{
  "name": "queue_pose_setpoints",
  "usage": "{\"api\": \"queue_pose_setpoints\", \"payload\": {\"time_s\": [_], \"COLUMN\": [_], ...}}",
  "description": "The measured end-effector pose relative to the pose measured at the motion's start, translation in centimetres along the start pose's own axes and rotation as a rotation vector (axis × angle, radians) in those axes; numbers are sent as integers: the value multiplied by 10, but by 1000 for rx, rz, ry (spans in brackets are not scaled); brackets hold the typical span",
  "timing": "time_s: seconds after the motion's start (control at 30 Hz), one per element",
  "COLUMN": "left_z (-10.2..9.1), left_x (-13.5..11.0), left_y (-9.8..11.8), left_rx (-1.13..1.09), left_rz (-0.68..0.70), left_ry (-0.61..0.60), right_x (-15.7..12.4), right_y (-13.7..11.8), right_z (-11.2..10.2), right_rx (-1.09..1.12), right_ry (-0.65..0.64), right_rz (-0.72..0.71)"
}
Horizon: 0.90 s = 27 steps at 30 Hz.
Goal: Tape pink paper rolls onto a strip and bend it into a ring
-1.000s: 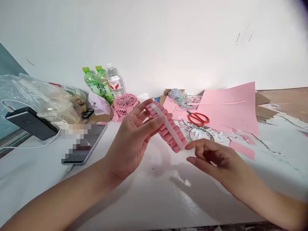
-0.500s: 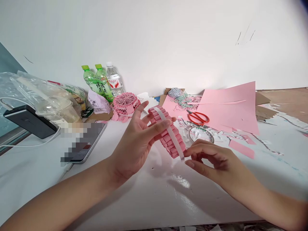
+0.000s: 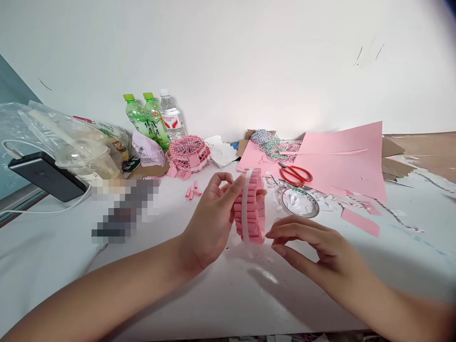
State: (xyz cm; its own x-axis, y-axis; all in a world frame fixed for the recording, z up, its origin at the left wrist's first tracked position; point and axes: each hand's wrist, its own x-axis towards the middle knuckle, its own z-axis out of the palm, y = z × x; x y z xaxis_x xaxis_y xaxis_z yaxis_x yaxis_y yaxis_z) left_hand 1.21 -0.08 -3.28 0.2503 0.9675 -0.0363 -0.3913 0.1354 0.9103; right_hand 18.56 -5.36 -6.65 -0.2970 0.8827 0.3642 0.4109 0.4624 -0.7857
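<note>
My left hand is closed on a ring of pink paper rolls, thumb on the outer face and fingers behind. The ring stands upright above the table. A whitish tape strip runs along its outside, with a loose end hanging at the bottom. Just right of the ring is my right hand; its thumb and fingertips are slightly apart with nothing visible between them. Several small pink paper rolls lie on the table beyond my left hand.
Red-handled scissors rest on pink paper sheets. A tape roll lies among scraps. Bundled striped string with pink paper sits before several bottles. At left are a plastic cup and a black device.
The ring has turned from slanted to upright, its tape strip now vertical. My right hand has come off the strip's lower end. Small pink rolls have come into view behind my left hand.
</note>
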Motion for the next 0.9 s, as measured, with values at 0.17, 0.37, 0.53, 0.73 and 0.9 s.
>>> {"api": "queue_pose_setpoints", "payload": {"time_s": [0.17,0.37,0.53,0.73,0.9], "left_z": [2,2,3,7,5], "left_x": [-1,-2,-3,-7,-8], "left_y": [-5,-7,-6,-8,-14], "left_rx": [-61,-192,-164,-138,-27], "left_rz": [-70,-43,-41,-68,-95], "left_ry": [-54,-74,-91,-110,-189], "right_x": [-1,-1,7,7,9], "right_y": [2,9,4,0,-2], "right_z": [2,4,0,-2,-4], "right_rx": [55,216,219,174,100], "right_ry": [-5,-13,-122,-198,-166], "right_rz": [58,260,282,256,204]}}
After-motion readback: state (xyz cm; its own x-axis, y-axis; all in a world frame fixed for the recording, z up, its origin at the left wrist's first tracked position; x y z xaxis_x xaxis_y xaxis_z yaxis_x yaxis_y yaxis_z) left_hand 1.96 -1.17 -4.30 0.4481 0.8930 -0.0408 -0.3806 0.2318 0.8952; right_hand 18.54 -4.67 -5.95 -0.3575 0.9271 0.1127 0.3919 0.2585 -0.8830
